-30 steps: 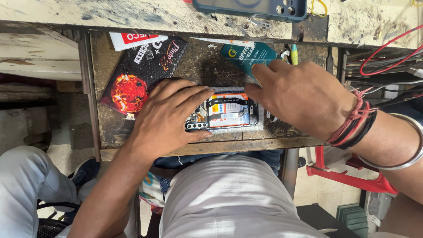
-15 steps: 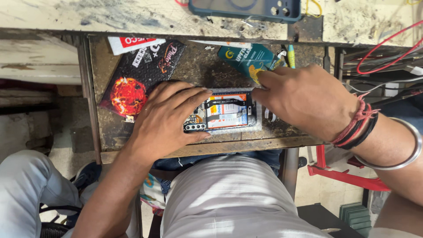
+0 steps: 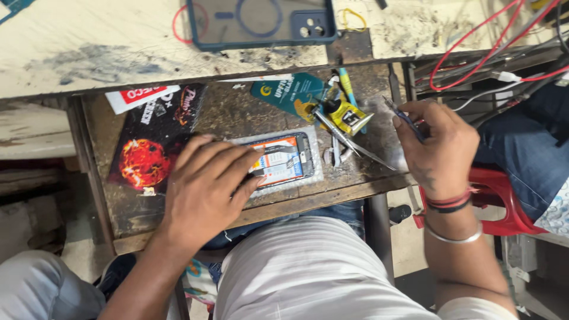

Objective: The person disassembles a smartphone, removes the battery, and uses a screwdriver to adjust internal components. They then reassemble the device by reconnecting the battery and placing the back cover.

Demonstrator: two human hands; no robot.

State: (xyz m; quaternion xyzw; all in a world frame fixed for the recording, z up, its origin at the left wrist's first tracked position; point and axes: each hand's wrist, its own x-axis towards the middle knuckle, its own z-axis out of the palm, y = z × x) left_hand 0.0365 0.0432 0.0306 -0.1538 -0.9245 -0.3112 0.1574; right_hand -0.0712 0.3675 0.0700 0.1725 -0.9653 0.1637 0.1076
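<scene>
Head view: your left hand [image 3: 207,189] lies flat, pinning the opened phone [image 3: 283,160] near the front edge of the workbench [image 3: 237,112]; keep that pressure even while your right hand [image 3: 438,148], clenched, grips a thin tool [image 3: 404,115] off the right edge. The tool's tip and the phone's left end are hidden.

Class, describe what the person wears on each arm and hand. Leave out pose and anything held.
The left hand and its forearm are bare: no sleeve, ring or band shows. The right hand has red and black thread bands at the wrist, and a thin silver bangle further up the forearm. No sleeve shows there either.
</scene>
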